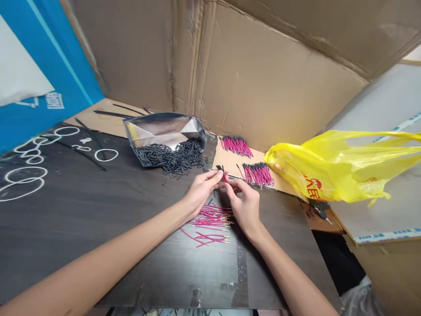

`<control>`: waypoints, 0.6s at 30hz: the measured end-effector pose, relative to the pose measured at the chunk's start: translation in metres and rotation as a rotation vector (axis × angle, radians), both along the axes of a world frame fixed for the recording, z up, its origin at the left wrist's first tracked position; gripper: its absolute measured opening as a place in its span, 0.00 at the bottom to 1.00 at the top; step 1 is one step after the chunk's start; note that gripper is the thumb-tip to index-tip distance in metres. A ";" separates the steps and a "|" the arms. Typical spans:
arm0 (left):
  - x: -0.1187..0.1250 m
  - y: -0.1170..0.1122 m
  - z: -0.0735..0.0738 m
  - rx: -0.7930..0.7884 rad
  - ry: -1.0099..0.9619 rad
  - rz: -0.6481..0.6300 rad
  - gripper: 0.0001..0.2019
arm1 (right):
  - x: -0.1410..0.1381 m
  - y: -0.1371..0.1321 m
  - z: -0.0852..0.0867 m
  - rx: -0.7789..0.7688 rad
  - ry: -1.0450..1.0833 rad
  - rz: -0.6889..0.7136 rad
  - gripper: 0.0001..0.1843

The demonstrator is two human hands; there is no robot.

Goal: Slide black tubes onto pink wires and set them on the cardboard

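**Two hands pinching a pink wire over a dark table**

We see our left hand (202,189) & right hand (243,202) meeting mid-frame, fingertips closed together on one pink wire (224,177) w/ a black sleeve at its tip. It's held just above the dark table (98,228). Below the hands lies a loose pile of pink wires (210,224). Behind, a silver foil bag (164,131) spills black tube pieces (174,157). Two bundles of sleeved wires (258,174) rest on cardboard (226,162), near a yellow plastic bag (329,169) at right.
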State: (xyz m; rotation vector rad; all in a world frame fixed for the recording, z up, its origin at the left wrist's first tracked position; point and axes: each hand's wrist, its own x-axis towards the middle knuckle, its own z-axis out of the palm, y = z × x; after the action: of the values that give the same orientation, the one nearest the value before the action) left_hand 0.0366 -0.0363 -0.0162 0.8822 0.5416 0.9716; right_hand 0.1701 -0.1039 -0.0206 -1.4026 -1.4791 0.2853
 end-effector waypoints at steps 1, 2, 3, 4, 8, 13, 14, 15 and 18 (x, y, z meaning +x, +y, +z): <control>0.000 0.000 0.000 0.003 -0.001 -0.009 0.15 | 0.001 0.001 -0.001 0.007 -0.008 -0.013 0.10; 0.000 0.001 -0.001 0.005 -0.002 -0.018 0.14 | 0.003 0.001 -0.002 0.010 -0.019 -0.028 0.10; 0.000 0.001 -0.002 0.005 0.000 -0.024 0.14 | 0.006 0.002 -0.003 0.014 -0.027 -0.047 0.11; 0.000 0.002 -0.003 0.004 0.003 -0.030 0.14 | 0.010 0.003 -0.004 0.018 -0.039 -0.070 0.11; -0.001 0.002 -0.007 -0.001 0.037 0.001 0.21 | 0.035 0.022 -0.001 -0.039 -0.143 -0.203 0.16; -0.005 0.001 -0.005 0.058 0.101 0.018 0.20 | 0.066 0.091 0.022 -0.218 -0.463 -0.409 0.18; -0.005 0.001 -0.005 0.075 0.116 0.020 0.19 | 0.069 0.107 0.027 -0.246 -0.502 -0.428 0.17; -0.006 0.002 -0.005 0.092 0.130 0.024 0.19 | 0.072 0.121 0.032 -0.280 -0.538 -0.451 0.16; -0.008 0.005 -0.006 0.131 0.164 0.036 0.19 | 0.076 0.154 0.040 -0.388 -0.613 -0.513 0.15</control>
State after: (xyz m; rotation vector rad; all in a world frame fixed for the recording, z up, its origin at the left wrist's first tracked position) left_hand 0.0286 -0.0311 -0.0224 1.0791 0.6399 0.9805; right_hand 0.2466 0.0501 0.0194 -2.2666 -1.5119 -0.2179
